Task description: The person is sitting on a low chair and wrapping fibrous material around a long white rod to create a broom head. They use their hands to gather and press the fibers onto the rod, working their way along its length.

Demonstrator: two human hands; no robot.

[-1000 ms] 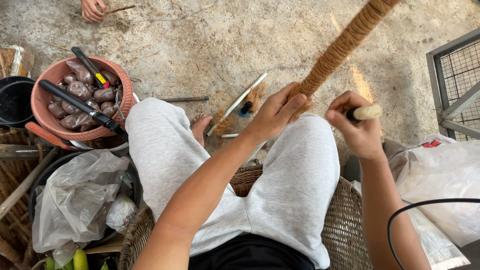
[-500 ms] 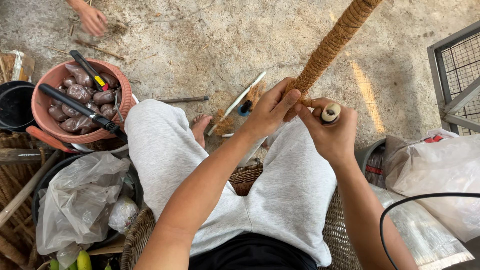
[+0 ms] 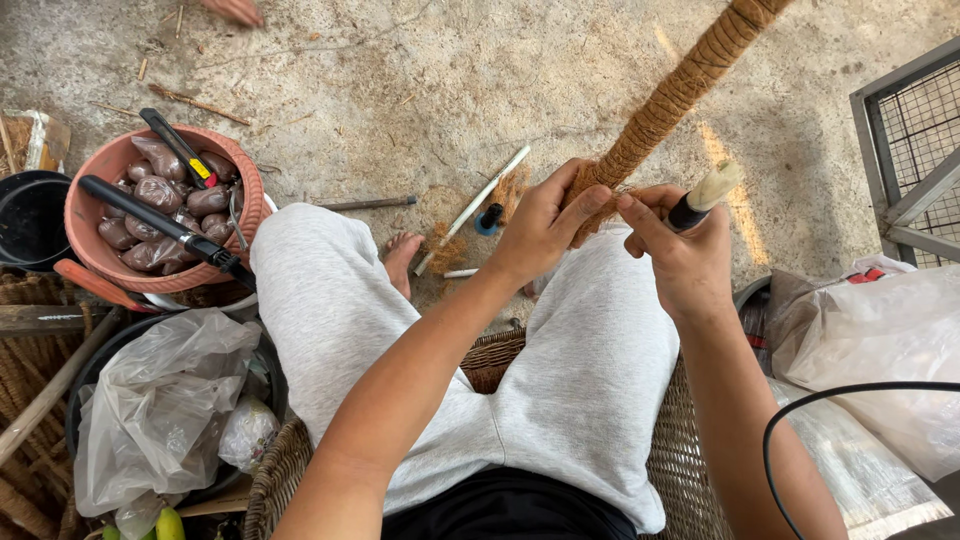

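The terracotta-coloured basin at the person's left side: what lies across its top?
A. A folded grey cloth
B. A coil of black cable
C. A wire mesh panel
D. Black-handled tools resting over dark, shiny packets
D: the basin is filled with dark, shiny packets, and long black-handled tools lie slanted across them, while the wire cage and the black cable are on the other side of the person.

Soft daylight — sharp focus; edges slightly bowed
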